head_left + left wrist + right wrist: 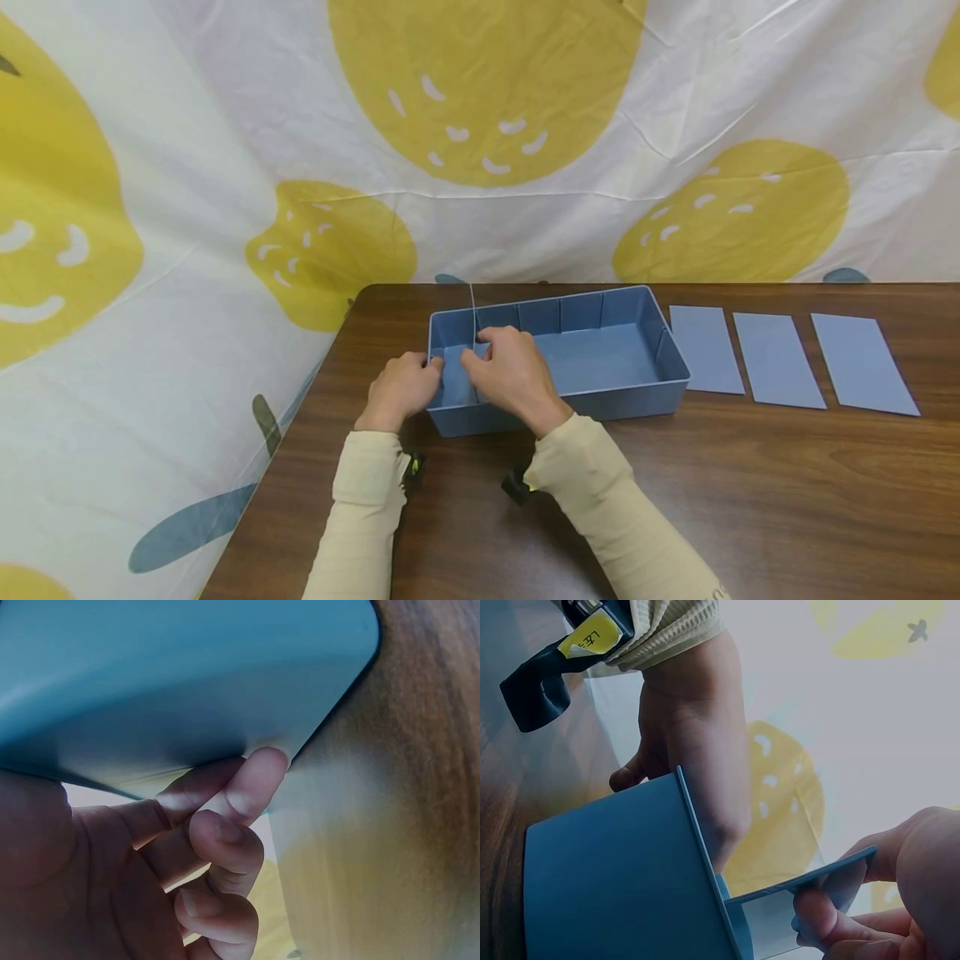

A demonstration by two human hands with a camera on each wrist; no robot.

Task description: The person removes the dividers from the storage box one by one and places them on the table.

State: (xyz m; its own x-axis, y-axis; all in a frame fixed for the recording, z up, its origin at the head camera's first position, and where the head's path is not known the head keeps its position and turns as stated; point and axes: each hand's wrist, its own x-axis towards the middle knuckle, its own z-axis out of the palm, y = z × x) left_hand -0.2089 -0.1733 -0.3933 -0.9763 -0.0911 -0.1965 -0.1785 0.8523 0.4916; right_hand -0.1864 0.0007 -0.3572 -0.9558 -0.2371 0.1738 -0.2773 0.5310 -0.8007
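A long blue-grey plastic bin (630,400) lies crosswise on the table, with upright slots along its inner long walls. My left hand (403,390) grips the bin's left end wall, thumb over the rim and fingers along the outside. In the left wrist view, its fingers (255,787) curl beside the bin's outer face. My right hand (517,371) reaches into the bin and pinches a thin divider panel (787,886) between thumb and fingers. The panel stands upright across the bin near its left end, its far top corner rising above the back wall.
Three flat blue-grey panels lie in a row right of the bin: a near one (707,350), a middle one (778,360) and a far one (864,363). Behind the wooden table (750,500) hangs a lemon-print cloth (525,225). Dark wrist cameras sit under both sleeves.
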